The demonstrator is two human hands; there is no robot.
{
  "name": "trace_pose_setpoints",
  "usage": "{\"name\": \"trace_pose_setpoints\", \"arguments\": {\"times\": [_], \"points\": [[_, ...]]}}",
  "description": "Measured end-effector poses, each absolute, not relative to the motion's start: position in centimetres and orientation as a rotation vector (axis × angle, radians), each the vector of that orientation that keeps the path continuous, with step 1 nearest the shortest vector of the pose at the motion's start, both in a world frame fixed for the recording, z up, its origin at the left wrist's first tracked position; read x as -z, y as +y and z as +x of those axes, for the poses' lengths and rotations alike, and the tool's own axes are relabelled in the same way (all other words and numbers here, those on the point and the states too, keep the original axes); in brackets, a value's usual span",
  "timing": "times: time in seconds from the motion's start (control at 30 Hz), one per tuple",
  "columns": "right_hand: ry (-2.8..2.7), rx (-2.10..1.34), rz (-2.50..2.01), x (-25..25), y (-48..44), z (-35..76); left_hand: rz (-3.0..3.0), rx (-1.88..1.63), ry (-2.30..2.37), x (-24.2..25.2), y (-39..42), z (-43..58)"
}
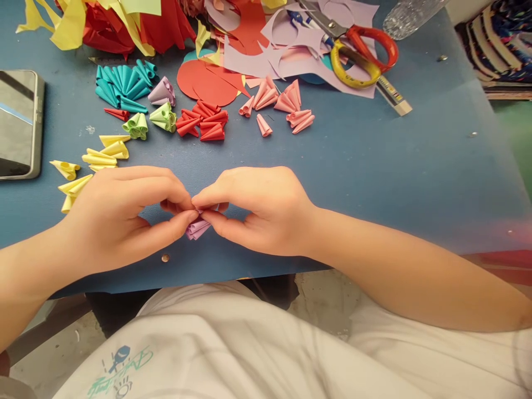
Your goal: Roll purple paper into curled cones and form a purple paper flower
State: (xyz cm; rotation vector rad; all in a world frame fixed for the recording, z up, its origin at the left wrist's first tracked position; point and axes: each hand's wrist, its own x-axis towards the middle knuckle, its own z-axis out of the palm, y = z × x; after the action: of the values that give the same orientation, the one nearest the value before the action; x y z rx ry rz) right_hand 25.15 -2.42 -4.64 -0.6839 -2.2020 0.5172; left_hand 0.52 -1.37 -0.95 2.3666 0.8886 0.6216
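Note:
Above the front edge of the blue table, my left hand [141, 213] and my right hand [257, 208] meet fingertip to fingertip. Both pinch a small bunch of purple rolled paper cones [197, 228], whose upper ends are hidden under the fingers. Beside and partly behind my left hand lie yellow paper cones [102, 157]. Farther back are teal cones [124, 83], green cones [163, 117], red cones [203, 120] and pink cones [286, 98]. One more purple bunch [162, 91] rests next to the teal ones.
Red-and-yellow-handled scissors [357, 52] lie on purple paper scraps [291, 47] at the back. A phone [20, 124] is at the left, crumpled red and yellow paper [112, 27] behind it. Red paper circles [211, 83] and a clear plastic bottle [409, 16] are also on the table [407, 177].

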Motion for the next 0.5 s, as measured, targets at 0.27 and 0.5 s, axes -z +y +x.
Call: {"name": "trace_pose_setpoints", "arguments": {"times": [0.27, 0.5], "points": [[-2.153, -0.52, -0.658, 4.59, -2.49, 25.18, 2.031, -0.661, 0.983, 0.92, -1.37, 0.78], [-1.98, -0.38, -0.753, 4.39, -2.76, 24.72, 1.275, -0.548, 0.86, 1.26, -1.84, 1.31]]}}
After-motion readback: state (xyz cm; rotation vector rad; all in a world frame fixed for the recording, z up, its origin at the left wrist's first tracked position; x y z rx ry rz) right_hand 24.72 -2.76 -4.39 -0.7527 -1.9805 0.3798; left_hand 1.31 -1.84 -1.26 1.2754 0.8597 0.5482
